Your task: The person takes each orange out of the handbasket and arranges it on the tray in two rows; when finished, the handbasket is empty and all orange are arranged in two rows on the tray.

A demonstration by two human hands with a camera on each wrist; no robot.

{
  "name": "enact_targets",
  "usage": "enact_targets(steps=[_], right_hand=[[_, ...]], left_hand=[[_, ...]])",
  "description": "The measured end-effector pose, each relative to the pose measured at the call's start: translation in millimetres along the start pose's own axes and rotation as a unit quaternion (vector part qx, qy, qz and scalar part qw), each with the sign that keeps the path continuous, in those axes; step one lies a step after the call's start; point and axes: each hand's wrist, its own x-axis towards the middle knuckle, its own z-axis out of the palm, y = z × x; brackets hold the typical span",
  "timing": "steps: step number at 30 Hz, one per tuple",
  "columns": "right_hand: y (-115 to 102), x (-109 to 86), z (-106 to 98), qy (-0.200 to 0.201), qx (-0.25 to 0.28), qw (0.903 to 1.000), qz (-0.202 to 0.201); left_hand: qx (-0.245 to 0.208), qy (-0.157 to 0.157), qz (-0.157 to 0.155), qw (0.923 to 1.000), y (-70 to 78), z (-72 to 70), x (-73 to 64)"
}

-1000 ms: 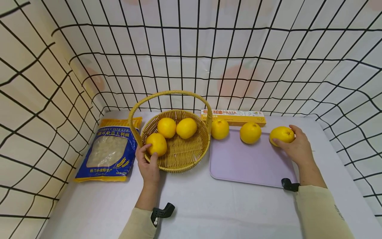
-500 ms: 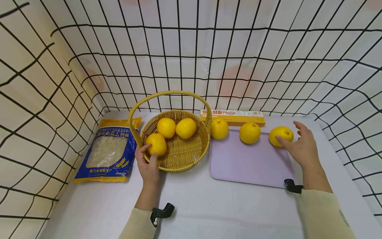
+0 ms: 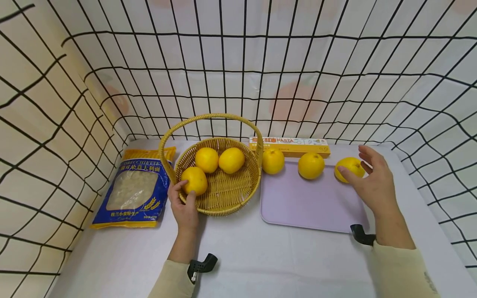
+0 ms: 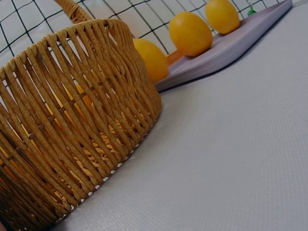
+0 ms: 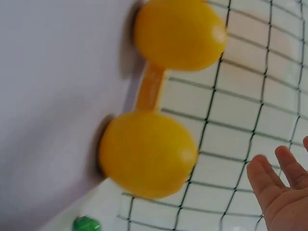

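Note:
A woven basket [image 3: 238,194] with an arched handle holds three oranges, the nearest orange [image 3: 195,181] at its left front. My left hand [image 3: 186,211] grips the rim there, its fingertips at that orange; in the left wrist view the basket wall [image 4: 82,120] fills the left side. On the right, a lilac tray [image 3: 309,207] bears a row of three oranges along its back edge. My right hand [image 3: 376,184] hovers by the rightmost orange [image 3: 348,169] with fingers spread, the thumb overlapping the fruit. In the right wrist view, the right hand [image 5: 286,192] stands apart from two oranges.
A blue and yellow bag of pasta [image 3: 132,188] lies left of the basket. Behind the tray lies a long orange pasta box [image 3: 294,147]. Black wire mesh [image 3: 231,74] rises at the back and sides. A small green thing [image 5: 86,224] shows low in the right wrist view.
My right hand has let go of the rightmost orange, its fingers spreading and drawing back from it. That orange stays on the tray. My left hand keeps its place at the basket.

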Motion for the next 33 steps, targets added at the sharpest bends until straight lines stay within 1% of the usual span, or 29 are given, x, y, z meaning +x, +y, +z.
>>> enact_targets(steps=[5, 8, 11, 14, 18, 21, 26, 33], right_hand=[[-14, -10.6, 9, -0.005, 0.013, 0.999, -0.043], [-17, -15.2, 17, -0.008, 0.014, 0.998, -0.062], [-20, -19.4, 26, -0.02, 0.02, 0.9965, -0.078], [-22, -23.4, 35, -0.035, 0.032, 0.9938, -0.101], [-26, -27.8, 46, -0.045, 0.051, 0.9882, -0.137], [-29, -30.0, 53, -0.051, 0.062, 0.9858, -0.148], [-34, -33.3, 64, -0.068, 0.066, 0.9844, -0.148], [-38, -37.4, 82, -0.09, 0.087, 0.9749, -0.184]], left_hand=[[0.0, -0.002, -0.001, 1.0, 0.7, -0.2, -0.5], [-0.005, -0.001, -0.002, 1.0, 1.4, 0.4, -0.4], [-0.006, 0.0, -0.003, 1.0, 1.6, 0.7, -0.4], [-0.005, 0.003, -0.003, 1.0, 1.4, 0.9, -0.4], [-0.006, 0.005, -0.002, 1.0, 1.8, 1.1, 0.0], [-0.007, 0.006, 0.0, 1.0, 2.4, 1.3, 0.2], [-0.007, 0.007, 0.003, 0.9999, 1.9, 1.2, 0.0], [-0.005, 0.007, 0.005, 1.0, 1.3, 1.2, -0.6]])
